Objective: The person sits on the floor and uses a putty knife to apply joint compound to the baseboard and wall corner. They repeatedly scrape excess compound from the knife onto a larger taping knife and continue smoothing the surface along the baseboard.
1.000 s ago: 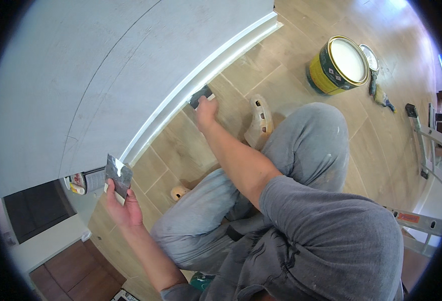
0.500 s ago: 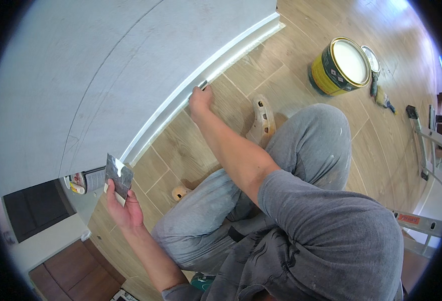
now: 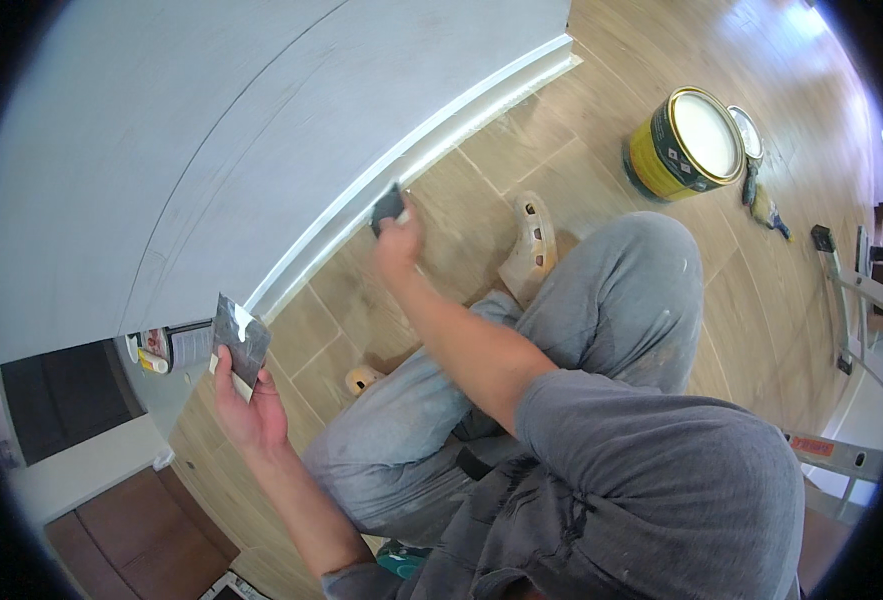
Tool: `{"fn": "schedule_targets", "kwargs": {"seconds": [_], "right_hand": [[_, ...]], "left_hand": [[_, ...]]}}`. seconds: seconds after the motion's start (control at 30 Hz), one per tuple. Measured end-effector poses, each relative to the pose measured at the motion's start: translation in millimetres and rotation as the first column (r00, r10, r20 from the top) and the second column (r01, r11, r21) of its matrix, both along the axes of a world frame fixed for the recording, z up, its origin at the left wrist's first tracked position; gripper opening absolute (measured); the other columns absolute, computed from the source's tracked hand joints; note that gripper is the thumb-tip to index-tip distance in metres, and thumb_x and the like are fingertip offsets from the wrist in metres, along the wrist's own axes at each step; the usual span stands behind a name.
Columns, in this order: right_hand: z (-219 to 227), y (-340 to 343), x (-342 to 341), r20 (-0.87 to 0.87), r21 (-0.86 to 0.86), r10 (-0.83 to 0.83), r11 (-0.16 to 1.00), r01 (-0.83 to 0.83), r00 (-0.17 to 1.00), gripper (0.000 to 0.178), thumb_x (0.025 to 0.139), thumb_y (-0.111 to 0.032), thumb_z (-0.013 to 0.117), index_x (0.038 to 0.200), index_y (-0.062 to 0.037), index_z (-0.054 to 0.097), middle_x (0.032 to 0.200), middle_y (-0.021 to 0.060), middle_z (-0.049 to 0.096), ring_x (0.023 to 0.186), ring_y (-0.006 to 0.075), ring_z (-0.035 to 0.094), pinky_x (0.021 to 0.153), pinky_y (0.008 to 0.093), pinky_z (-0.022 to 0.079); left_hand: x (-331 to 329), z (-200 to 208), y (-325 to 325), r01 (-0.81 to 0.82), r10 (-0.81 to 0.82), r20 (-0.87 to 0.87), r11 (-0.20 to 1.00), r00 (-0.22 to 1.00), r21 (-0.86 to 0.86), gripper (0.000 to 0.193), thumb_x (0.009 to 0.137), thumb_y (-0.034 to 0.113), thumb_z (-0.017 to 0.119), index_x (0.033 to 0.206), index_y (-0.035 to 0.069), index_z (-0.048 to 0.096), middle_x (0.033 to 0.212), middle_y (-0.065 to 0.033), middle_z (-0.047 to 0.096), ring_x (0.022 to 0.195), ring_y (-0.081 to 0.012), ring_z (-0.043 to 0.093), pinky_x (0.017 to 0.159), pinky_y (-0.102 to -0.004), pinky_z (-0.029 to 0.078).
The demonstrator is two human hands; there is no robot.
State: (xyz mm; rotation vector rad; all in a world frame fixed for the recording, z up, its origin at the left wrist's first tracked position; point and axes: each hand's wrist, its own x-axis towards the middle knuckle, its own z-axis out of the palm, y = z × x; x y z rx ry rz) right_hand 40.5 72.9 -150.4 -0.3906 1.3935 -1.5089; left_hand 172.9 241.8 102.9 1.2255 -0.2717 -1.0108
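My left hand (image 3: 249, 408) grips the pale edge of a flat, dark grey filler spreader (image 3: 241, 345). A white dab of paste sits on its face, and it is held up near the wall. Out in front, my right hand (image 3: 399, 243) is closed around a small dark flat scraper (image 3: 388, 206), slightly blurred. That scraper is close to the white baseboard (image 3: 431, 145); whether it touches the board I cannot tell. White smears run along the board's lower edge by the floor tiles.
A yellow and dark green can (image 3: 679, 150) of white paint stands at the far right, its lid (image 3: 746, 130) and a paintbrush (image 3: 767, 210) beside it. A metal ladder (image 3: 846, 285) lies at the right edge. More cans (image 3: 166, 348) stand at the wall's left end.
My right hand has drawn back slightly from the baseboard, and its scraper has turned so its dark face shows. My left hand holds the spreader in nearly the same place.
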Motion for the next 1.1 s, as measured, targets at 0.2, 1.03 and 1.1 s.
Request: {"fn": "schedule_targets", "kwargs": {"seconds": [0.2,1.03,1.1], "right_hand": [[-18.2,-18.6,-33.7,0.099,0.215,-0.014,0.977,-0.007,0.995,0.032,0.086,-0.008,0.063,0.116,0.0053,0.064,0.109,0.0166,0.069,0.099,0.0293,0.065,0.09,0.0417,0.049],[43.2,-0.3,24.2,-0.156,0.114,0.073,0.992,-0.056,0.985,0.061,0.086,-0.001,0.06,0.145,0.0055,0.045,0.13,0.023,0.057,0.123,0.0379,0.055,0.111,0.0428,0.04],[14.5,-0.2,4.6,-0.051,0.091,0.008,0.996,-0.004,0.999,0.055,0.086,0.002,0.058,0.14,0.0053,0.05,0.128,0.0189,0.061,0.116,0.0324,0.06,0.109,0.0402,0.041]], "left_hand": [[-4.1,1.7,-1.4,-0.018,0.018,0.005,0.999,1.0,0.044,0.03,0.101,0.021,0.066,0.124,0.003,0.061,0.108,-0.0043,0.07,0.087,-0.0108,0.068,0.057,-0.021,0.055],[-0.2,-2.2,-2.6,-0.002,0.0,0.034,0.999,0.999,0.038,0.027,0.101,0.021,0.065,0.122,0.004,0.062,0.107,-0.003,0.072,0.085,-0.0098,0.069,0.056,-0.0212,0.056],[-0.7,-2.5,-0.6,-0.022,0.022,0.003,0.999,1.0,0.042,0.027,0.101,0.021,0.065,0.123,0.004,0.062,0.106,-0.003,0.072,0.085,-0.0097,0.069,0.056,-0.0211,0.055]]}}
